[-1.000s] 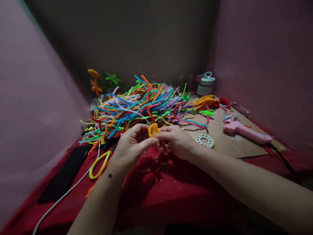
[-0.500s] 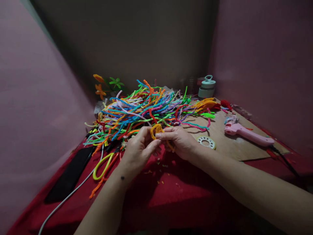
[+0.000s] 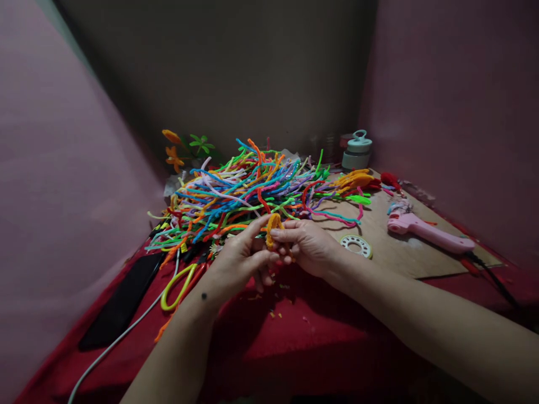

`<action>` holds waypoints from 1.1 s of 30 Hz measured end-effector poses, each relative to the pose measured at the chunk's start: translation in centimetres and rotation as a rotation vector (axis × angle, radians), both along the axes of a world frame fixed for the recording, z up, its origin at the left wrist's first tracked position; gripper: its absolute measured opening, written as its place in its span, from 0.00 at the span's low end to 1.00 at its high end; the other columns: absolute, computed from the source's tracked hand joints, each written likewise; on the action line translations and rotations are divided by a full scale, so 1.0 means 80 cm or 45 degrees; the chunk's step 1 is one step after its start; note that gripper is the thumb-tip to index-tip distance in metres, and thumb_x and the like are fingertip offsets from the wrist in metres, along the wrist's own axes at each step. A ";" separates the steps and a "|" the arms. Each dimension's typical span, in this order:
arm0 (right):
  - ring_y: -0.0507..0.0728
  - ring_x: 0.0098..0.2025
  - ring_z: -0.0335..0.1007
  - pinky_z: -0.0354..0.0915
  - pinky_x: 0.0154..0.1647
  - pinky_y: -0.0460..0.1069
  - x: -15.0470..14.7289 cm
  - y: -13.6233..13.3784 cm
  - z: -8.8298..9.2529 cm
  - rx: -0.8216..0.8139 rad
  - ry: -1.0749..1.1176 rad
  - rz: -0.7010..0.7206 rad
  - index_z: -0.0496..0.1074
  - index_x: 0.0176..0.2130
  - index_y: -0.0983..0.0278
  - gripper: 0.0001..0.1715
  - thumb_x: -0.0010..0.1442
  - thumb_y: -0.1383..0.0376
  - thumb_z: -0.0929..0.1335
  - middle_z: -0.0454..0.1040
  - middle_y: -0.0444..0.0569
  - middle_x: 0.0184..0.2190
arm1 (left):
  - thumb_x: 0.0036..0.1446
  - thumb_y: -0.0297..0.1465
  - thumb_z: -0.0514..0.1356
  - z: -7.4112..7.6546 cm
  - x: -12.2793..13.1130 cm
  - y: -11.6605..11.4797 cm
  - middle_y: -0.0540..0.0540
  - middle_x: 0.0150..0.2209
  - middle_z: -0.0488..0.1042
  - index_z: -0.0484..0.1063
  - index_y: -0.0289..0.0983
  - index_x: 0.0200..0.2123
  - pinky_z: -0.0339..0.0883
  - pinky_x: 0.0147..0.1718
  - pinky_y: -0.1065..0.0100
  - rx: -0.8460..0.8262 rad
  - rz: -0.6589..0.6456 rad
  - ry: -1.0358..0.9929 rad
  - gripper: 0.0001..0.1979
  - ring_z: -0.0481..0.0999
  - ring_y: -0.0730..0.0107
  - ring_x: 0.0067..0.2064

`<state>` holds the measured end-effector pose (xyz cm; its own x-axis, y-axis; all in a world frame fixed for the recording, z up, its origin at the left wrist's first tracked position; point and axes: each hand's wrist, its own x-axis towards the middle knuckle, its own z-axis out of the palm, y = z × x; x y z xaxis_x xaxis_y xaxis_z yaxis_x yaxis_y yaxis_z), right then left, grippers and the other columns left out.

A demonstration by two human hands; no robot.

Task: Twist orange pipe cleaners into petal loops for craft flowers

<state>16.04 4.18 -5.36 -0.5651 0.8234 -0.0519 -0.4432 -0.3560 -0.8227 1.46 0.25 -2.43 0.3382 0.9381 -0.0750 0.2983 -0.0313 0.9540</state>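
Observation:
My right hand (image 3: 311, 244) pinches an orange-yellow pipe cleaner (image 3: 273, 227) bent into a narrow loop. My left hand (image 3: 240, 255) is on the loop's other side, its index fingertip touching the loop near the top. The left thumb stands apart below, and the other left fingers are spread and curled under it. Part of the pipe cleaner is hidden by my right fingers. Just behind both hands lies a big heap of multicoloured pipe cleaners (image 3: 240, 188).
On the board (image 3: 396, 252) at right are a pink hot glue gun (image 3: 429, 231) and a white tape ring (image 3: 346, 242). Yellow-handled scissors (image 3: 165, 294), a black phone-like slab (image 3: 120, 303) and a white cable (image 3: 126, 328) lie left. Scraps dot the red cloth (image 3: 295, 342).
The loop has turned and looks narrower. My left thumb has come away from it, and my left fingers have spread, while my right hand keeps its pinch.

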 end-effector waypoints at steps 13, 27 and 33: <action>0.46 0.19 0.56 0.52 0.21 0.44 0.000 -0.005 0.003 0.204 -0.137 -0.280 0.69 0.23 0.68 0.13 0.44 0.61 0.72 0.67 0.41 0.18 | 0.52 0.35 0.60 -0.006 0.010 0.004 0.51 0.23 0.71 0.63 0.35 0.31 0.64 0.11 0.75 -0.037 0.266 -0.310 0.10 0.70 0.75 0.17; 0.47 0.20 0.60 0.56 0.22 0.44 0.002 0.004 0.002 0.298 -0.143 -0.444 0.69 0.23 0.67 0.14 0.43 0.59 0.73 0.67 0.42 0.19 | 0.50 0.33 0.62 -0.006 0.002 0.004 0.49 0.23 0.72 0.68 0.32 0.33 0.66 0.13 0.75 -0.141 0.098 -0.335 0.10 0.70 0.76 0.18; 0.46 0.19 0.60 0.57 0.21 0.43 0.005 0.002 0.008 0.355 -0.129 -0.385 0.69 0.24 0.67 0.15 0.47 0.57 0.71 0.68 0.42 0.19 | 0.50 0.33 0.61 0.000 0.006 0.004 0.50 0.20 0.70 0.67 0.32 0.30 0.65 0.13 0.75 -0.043 0.238 -0.357 0.10 0.68 0.77 0.16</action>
<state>16.40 4.33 -4.72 -0.2991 0.9418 0.1533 -0.4054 0.0201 -0.9139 1.92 0.54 -2.44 0.1722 0.9844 -0.0350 0.0216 0.0318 0.9993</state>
